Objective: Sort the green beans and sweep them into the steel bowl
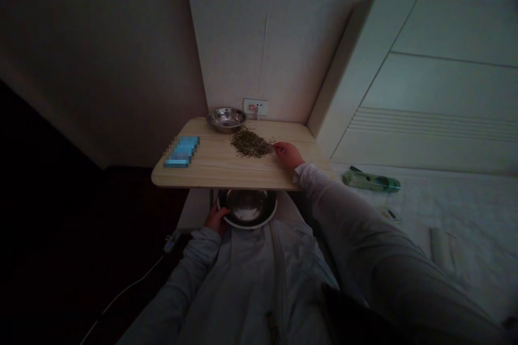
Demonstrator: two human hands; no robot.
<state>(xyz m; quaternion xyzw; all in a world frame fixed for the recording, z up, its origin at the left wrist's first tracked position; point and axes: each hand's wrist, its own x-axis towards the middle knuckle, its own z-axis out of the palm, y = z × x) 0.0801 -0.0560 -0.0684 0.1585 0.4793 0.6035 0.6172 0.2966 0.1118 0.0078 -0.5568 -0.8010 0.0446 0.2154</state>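
Note:
A loose pile of small green beans (246, 142), which look like mung beans, is spread on a light wooden table (214, 172). My right hand (288, 154) is closed at the right edge of the pile. Its fingers pinch what looks like a small spoon (265, 147), whose end rests among the beans; dim light blurs its shape. On my lap, just below the table's front edge, is a steel bowl (247, 210). My left hand (217, 218) grips its left rim, thumb over the edge. Few details of the bowl's inside can be made out.
A second steel bowl (226, 120) stands at the table's back, by a wall socket (256, 107). A phone (183, 151), blurred out, lies at the left. Right of the table, a green bottle (371, 180) lies on a white bed (421, 210). A white cable (133, 283) runs along the lower left.

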